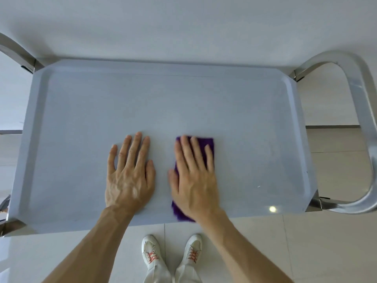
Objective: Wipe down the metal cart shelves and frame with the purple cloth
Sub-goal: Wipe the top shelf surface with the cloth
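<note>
The metal cart's top shelf (pixel 81 103) fills the middle of the view, a grey tray with a raised rim. The folded purple cloth (pixel 208 144) lies on its near middle, mostly hidden under my right hand (pixel 194 176), which presses flat on it with straight fingers. Purple edges show beyond the fingertips and beside the wrist. My left hand (pixel 130 176) rests flat on the bare shelf just left of the cloth, fingers spread and straight, holding nothing.
A curved metal handle (pixel 361 111) loops out from the cart's right end, and another frame tube (pixel 14 48) bends at the far left. A white wall runs behind the cart. My white shoes (pixel 151 252) stand on pale floor tiles at the near edge.
</note>
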